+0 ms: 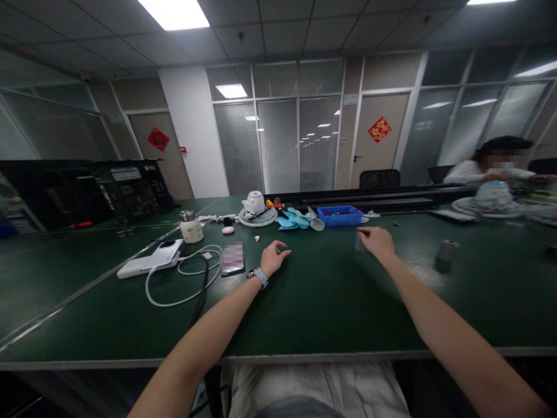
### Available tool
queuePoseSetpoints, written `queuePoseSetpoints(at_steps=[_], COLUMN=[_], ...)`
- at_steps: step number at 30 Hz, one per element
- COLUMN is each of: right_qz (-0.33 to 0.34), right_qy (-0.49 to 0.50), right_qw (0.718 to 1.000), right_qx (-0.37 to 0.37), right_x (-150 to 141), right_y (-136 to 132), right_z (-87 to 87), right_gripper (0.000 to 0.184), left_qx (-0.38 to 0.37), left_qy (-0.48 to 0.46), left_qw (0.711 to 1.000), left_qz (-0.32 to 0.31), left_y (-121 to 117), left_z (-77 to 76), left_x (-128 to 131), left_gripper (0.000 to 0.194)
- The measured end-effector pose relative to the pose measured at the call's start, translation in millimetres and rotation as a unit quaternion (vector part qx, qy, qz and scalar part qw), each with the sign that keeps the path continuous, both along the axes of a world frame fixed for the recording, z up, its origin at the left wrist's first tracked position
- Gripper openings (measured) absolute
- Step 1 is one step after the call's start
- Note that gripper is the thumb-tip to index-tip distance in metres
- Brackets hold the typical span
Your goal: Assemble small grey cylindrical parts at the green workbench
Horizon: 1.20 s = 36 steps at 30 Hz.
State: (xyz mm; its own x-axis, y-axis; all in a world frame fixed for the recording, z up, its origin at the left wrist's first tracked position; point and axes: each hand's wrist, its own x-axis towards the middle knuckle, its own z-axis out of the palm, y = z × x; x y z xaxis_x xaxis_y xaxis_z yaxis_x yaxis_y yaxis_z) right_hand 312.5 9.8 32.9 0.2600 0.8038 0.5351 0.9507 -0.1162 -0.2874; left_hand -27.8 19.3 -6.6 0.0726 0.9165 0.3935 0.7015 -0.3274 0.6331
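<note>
Both my arms reach out over a dark green table (331, 302). My left hand (274, 257), with a watch on its wrist, rests on the tabletop with fingers loosely curled and nothing visible in them. It lies just right of a phone (232, 258). My right hand (378, 241) hovers over the table further right, fingers bent, touching a small clear object (359, 241) that I cannot make out. Beyond the hands lie light blue fan blades (296, 219), a white fan grille and motor (256, 212) and a blue tray (340, 215).
A white power bank (150, 260) with a looped white cable (183, 284) lies at the left, by a small white jar (190, 227). A grey cylinder (446, 253) stands at the right. Another person (491, 168) sits at the far right. Black racks (87, 191) line the left.
</note>
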Motion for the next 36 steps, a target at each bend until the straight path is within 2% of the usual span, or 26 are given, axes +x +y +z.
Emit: queuePoseSetpoints(at_steps=[16,25,27,31,34,36], right_qz=[-0.026,-0.014,0.001,0.000,-0.021,-0.020], right_qy=[0.038,0.072,0.096,0.144,0.149,0.149], right_qw=[0.999,0.997,0.995,0.989,0.987,0.987], right_qx=[0.016,-0.033,-0.033,-0.027,-0.060,-0.051], right_x=[-4.9,4.6,7.1,14.2,13.5,0.8], right_y=[-1.8,7.3,11.3,18.1,18.1,15.0], right_z=[-3.0,-5.3,-9.5,-24.3,-30.9,-29.9], right_gripper=[0.031,0.032,0.038,0.065,0.056,0.048], left_qx=[-0.007,-0.012,-0.009,-0.015,-0.010,-0.001], left_qy=[0.002,-0.002,0.000,0.008,0.000,-0.020], left_qw=[1.000,1.000,1.000,1.000,1.000,1.000], left_qz=[-0.004,-0.012,-0.009,-0.003,-0.010,-0.021], left_y=[-3.9,-3.9,-4.5,-4.3,-3.5,-4.3], left_z=[3.1,3.1,3.3,2.4,3.0,5.7], left_x=[0.9,0.5,0.9,0.0,-0.2,2.6], left_gripper=[0.025,0.024,0.022,0.020,0.020,0.023])
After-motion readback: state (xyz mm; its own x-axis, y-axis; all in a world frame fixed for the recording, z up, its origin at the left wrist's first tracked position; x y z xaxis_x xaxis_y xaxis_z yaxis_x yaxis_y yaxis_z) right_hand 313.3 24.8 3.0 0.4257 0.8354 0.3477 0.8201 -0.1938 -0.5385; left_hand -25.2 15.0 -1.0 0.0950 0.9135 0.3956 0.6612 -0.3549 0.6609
